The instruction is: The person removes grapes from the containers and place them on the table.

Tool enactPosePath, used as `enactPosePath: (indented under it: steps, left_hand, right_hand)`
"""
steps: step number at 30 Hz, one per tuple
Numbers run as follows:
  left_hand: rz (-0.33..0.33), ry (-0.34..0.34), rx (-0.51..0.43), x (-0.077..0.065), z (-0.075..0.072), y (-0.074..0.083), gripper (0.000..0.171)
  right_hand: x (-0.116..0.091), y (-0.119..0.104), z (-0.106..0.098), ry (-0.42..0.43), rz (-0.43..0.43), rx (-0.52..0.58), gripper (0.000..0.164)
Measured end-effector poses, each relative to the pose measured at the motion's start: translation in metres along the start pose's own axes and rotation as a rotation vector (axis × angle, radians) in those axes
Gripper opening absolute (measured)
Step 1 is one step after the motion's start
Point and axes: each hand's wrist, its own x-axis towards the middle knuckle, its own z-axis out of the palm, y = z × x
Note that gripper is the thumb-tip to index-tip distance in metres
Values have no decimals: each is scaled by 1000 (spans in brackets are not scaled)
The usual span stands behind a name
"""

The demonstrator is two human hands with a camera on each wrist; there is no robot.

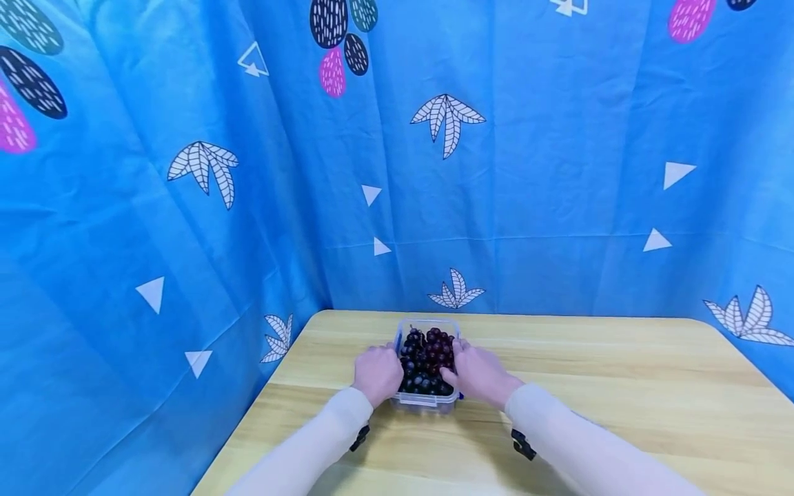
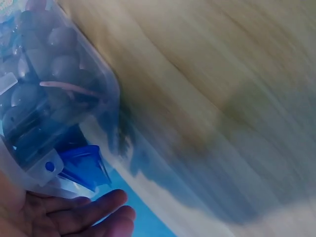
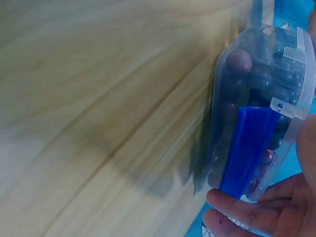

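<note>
A clear plastic container (image 1: 418,399) with an open top stands on the table, full of dark purple and reddish grapes (image 1: 428,358). My left hand (image 1: 378,374) grips its left wall at the rim. On the opposite wall my right hand (image 1: 480,374) holds on, thumb over the rim near the grapes. A blue side flap (image 3: 249,148) hangs down the container's wall in the right wrist view, beside my fingers. Another blue flap (image 2: 86,165) shows close to the left fingers. The palms are mostly out of sight.
The light wooden table (image 1: 595,372) extends far to the right of the container. A blue patterned curtain (image 1: 533,172) hangs behind the table and along its left side.
</note>
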Motion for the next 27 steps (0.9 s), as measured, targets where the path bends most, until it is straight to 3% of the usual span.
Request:
enactPosePath:
  steps: [4,11,15,23,27]
  left_hand:
    - [19,-43,19,-2,-7,8,26]
    - [55,-58,23,-6,-13,13,33]
    - [60,-54,7,-7,-14,16,38]
    - [89,-6,-14,-11,-13,20,37]
    - [81,-15,-30,-12,-12,21,37]
  right_hand:
    - [-8,3,-4,-7,5,-22,72]
    - [-18,6,-9,-24,2,-67,73]
    - [-22,8,-8,-14,-6,-116,74]
    - [-29,11,-8,18,-2,-93,73]
    - [-32,12,-8,39,-14,-102,71]
